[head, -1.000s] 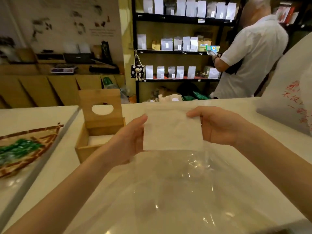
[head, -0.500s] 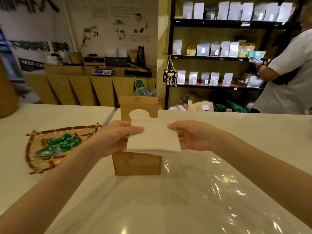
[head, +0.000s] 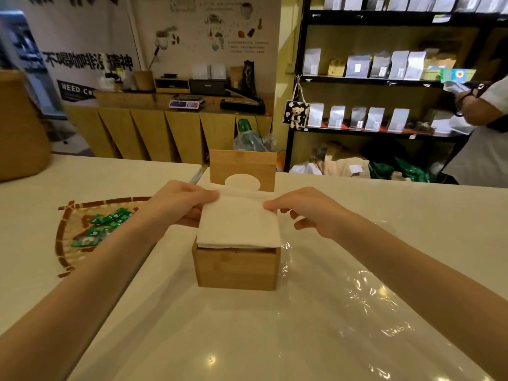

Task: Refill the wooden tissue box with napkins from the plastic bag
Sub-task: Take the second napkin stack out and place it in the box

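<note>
The wooden tissue box [head: 236,266] stands at the middle of the white counter, its hinged lid [head: 243,166] raised upright behind it, showing an oval slot. A stack of white napkins [head: 238,226] lies tilted on the box's open top, its near edge hanging over the front rim. My left hand [head: 180,203] pinches the stack's far left corner. My right hand [head: 305,209] touches the far right corner with thumb and forefinger, its other fingers loose. The clear plastic bag [head: 343,303] lies flat and crinkled on the counter, in front of and to the right of the box.
A woven bamboo tray [head: 64,237] with green packets lies at the left. A brown paper-wrapped bulk [head: 19,127] stands at the far left edge. A person in a white shirt [head: 478,149] stands by black shelves [head: 384,81] behind the counter.
Both hands carried the napkin stack from above the bag to the left and lowered it onto the open box. The view shifted so the box is now central.
</note>
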